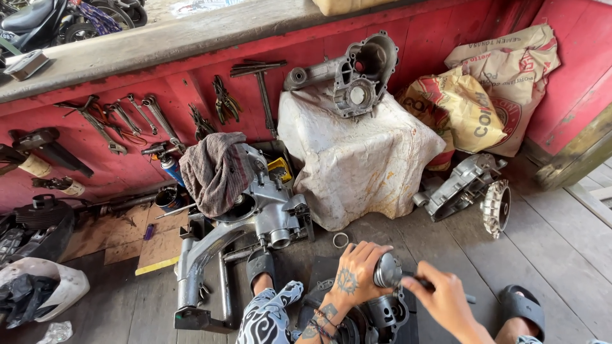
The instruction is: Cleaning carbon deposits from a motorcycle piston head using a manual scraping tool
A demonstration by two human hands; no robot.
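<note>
— Left grip (354,272)?
— Fingers wrapped over the rounded metal cylinder (387,271), at six o'clock on the plank floor (561,242).
— Right grip (443,299)?
— Clenched round a dark handle (414,279) joining that cylinder from three o'clock.
— Underneath?
— An engine casing (382,313); a metal ring (341,240) lies just at eleven o'clock.

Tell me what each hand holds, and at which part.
The left hand grips a round metal part around its side. The right hand holds a dark tool by its handle.
</note>
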